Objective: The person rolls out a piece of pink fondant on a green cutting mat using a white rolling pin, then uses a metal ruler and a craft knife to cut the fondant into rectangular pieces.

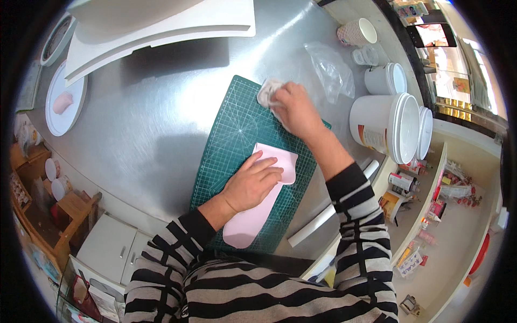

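Note:
A long, thin strip of smooth pink sheet [249,222], which looks like rolled-out fondant, lies on a green cutting mat [226,153]. Its far end widens and curls up a little at the edges. My left hand [253,182] rests on the strip with its fingers spread, covering the middle part. At the mat's far right edge, my right hand [295,106] is closed around a crumpled whitish cloth [267,92]. The cloth's lower part is hidden behind the hand.
White rolling pin [312,223] lies right of the mat. Clear plastic bag [331,70], stacked paper cups [358,32] and white buckets [379,126] stand at the right. A white turntable [161,32] is at the back. A plate [67,121] holds a pink lump [63,102]. An open drawer [425,274] juts out right.

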The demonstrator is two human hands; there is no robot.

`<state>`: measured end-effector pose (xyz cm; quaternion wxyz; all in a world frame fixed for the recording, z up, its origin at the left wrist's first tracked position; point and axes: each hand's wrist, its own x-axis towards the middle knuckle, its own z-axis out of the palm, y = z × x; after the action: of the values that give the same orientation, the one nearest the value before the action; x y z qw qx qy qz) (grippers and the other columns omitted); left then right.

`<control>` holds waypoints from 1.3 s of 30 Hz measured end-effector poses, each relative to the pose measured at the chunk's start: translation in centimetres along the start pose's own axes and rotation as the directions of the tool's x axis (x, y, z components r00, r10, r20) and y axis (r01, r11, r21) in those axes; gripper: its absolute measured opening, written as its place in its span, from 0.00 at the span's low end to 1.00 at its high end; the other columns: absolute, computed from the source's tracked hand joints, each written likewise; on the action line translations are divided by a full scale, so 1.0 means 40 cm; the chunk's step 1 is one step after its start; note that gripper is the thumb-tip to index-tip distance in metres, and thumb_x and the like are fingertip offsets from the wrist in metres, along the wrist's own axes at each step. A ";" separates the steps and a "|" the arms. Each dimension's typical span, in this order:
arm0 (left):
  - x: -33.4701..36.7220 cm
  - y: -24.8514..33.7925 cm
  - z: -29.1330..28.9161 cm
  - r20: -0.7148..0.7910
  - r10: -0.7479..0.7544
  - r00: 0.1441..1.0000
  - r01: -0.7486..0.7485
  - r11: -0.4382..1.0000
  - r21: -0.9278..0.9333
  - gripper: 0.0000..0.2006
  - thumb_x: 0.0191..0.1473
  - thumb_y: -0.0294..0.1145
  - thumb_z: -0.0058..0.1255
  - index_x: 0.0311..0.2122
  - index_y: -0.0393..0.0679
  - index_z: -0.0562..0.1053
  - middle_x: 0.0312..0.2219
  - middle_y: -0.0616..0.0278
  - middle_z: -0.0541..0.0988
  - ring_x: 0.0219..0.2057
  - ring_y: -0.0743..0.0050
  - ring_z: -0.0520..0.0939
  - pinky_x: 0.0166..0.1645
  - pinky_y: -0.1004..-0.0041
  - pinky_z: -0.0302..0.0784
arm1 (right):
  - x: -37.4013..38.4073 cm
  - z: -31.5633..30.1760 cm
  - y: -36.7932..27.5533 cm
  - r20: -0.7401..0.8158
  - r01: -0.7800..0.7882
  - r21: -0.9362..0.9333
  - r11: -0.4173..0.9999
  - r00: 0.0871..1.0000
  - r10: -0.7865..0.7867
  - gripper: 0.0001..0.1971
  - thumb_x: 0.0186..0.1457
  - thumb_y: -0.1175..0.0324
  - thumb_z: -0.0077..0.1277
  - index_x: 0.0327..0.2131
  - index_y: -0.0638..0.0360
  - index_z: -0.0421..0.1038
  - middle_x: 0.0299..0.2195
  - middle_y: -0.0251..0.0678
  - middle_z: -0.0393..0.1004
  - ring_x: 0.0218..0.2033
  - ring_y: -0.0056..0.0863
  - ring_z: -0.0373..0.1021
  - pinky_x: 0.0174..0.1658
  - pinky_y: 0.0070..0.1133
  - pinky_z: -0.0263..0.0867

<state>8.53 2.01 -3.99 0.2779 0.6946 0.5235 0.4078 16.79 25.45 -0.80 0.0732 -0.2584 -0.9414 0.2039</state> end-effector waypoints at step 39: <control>0.079 0.006 -0.040 -0.151 -0.149 0.977 0.141 0.988 -0.059 0.10 0.56 0.27 0.56 0.44 0.44 0.77 0.41 0.58 0.83 0.47 0.53 0.81 0.55 0.55 0.76 | -0.113 -0.133 0.098 -0.330 -0.387 0.216 0.897 0.836 0.439 0.20 0.50 0.59 0.68 0.38 0.63 0.73 0.36 0.46 0.75 0.39 0.44 0.72 0.44 0.33 0.68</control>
<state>7.67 4.90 -2.10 0.2819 0.6138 0.5828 0.4517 23.76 28.03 2.22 0.2214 -0.4837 -0.8155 0.2281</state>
